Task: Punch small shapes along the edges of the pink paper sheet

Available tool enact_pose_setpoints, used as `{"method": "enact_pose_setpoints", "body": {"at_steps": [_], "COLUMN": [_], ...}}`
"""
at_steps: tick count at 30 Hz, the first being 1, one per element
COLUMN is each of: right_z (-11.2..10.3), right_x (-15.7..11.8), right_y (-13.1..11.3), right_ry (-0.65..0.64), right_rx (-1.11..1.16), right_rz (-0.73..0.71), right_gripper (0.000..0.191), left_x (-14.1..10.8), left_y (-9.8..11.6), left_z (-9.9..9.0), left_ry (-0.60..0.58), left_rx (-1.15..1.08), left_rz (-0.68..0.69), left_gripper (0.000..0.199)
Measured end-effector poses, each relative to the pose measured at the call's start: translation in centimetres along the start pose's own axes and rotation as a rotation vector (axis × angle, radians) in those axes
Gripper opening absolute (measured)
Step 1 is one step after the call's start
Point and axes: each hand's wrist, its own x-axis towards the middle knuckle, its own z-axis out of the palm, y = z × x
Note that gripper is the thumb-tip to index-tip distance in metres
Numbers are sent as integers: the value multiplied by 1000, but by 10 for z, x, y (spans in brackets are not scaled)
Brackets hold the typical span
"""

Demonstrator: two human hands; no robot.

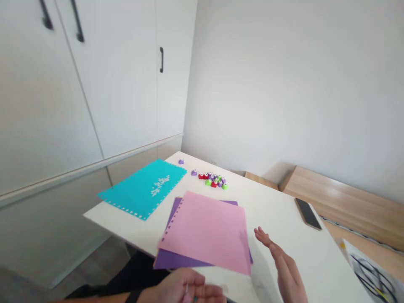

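Observation:
A pink paper sheet [205,232] lies on the white table [277,223], partly covering a purple paper sheet [176,260] with punched holes along its left edge. My right hand [277,257] hovers open beside the pink sheet's right edge, fingers spread. My left hand [186,288] sits at the near edge below the sheets, fingers curled; anything held there is hidden. Farther off lies a teal sheet [142,190] with a punched border and a white floral cutout pattern. Beyond the sheets is a cluster of small craft punches [212,180] in red, green and purple.
A black smartphone [307,213] lies near the table's right edge. White cupboard doors [113,71] with dark handles rise on the left, and a wall stands behind. A wooden surface [347,198] and a paper with black lines [372,273] lie to the right.

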Motion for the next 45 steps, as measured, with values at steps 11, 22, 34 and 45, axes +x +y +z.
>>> {"method": "enact_pose_setpoints", "body": {"at_steps": [11, 22, 34, 45], "right_z": [111, 98, 105, 99], "right_x": [96, 140, 177, 186], "right_y": [27, 52, 19, -2], "right_ry": [-45, 10, -199, -334], "right_rx": [-706, -962, -858, -851], "right_rz": [-372, -224, -267, -192], "right_gripper": [77, 96, 52, 30], "left_x": [-124, -115, -118, -104], "left_y": [266, 351, 377, 358], "left_z": [3, -49, -57, -41], "left_ry": [223, 593, 666, 762], "left_rx": [396, 1139, 1517, 1674], "left_rz": [785, 763, 874, 995], "left_gripper": [37, 58, 52, 35]}}
